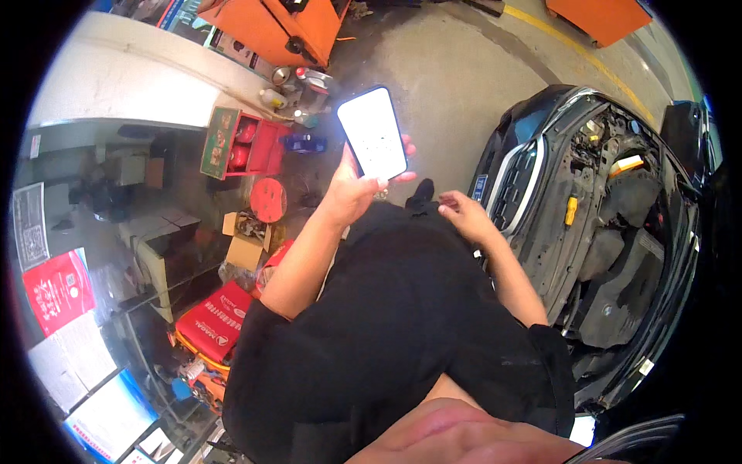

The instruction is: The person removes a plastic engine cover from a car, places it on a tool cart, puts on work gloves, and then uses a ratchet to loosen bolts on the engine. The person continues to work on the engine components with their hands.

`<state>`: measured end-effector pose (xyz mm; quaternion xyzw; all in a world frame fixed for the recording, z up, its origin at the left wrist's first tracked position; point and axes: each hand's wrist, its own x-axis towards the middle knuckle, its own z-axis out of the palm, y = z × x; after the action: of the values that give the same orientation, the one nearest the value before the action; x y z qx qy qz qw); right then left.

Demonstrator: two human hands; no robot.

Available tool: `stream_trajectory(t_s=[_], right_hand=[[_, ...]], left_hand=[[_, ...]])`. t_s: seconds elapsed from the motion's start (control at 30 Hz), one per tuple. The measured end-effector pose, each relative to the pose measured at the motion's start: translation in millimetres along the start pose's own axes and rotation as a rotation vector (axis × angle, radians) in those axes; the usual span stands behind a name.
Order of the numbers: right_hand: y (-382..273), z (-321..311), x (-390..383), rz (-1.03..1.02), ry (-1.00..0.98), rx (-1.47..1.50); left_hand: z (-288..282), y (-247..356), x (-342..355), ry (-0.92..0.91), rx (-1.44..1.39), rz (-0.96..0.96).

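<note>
My left hand grips a smartphone with a bright white screen, held out in front of me. Its fingertips show beyond the phone's right edge and the thumb lies along the bottom. My right hand hangs beside my dark clothing, fingers apart and slightly bent, holding nothing. It is near the front of a black car with its hood area exposed. A yellow-handled tool and a yellow-and-white item rest in the engine bay.
To the left stand a glass-fronted counter, a red cabinet, a round red stool top, a cardboard box and a red padded item. Orange equipment and bottles line the back; another orange unit is at upper right.
</note>
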<state>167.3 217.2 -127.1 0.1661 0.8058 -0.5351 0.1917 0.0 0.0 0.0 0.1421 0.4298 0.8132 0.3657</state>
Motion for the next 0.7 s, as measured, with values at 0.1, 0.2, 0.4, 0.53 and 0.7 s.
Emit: stream_trajectory(t_s=[0.1,0.2,0.4,0.53,0.7], right_hand=[[-8.9,-35.2,28.5,-0.040,0.059,-0.075],[-16.5,-103.1,71.4,-0.016,0.103,0.040],[22.7,-120.0,84.5,0.110,0.213,0.153],[28.8,-152.6,109.6,0.245,0.268,0.244],[49.8,-182.9,131.6,0.394,0.483,0.416]], left_hand=[[-4.2,3.7,32.6,0.019,-0.035,-0.031],[6.1,5.0,116.8,-0.025,-0.074,-0.022],[7.0,-10.6,218.5,-0.115,-0.086,-0.134],[-2.4,-14.8,300.5,-0.176,0.003,-0.216],[-15.0,-38.6,404.9,-0.294,0.139,-0.460]])
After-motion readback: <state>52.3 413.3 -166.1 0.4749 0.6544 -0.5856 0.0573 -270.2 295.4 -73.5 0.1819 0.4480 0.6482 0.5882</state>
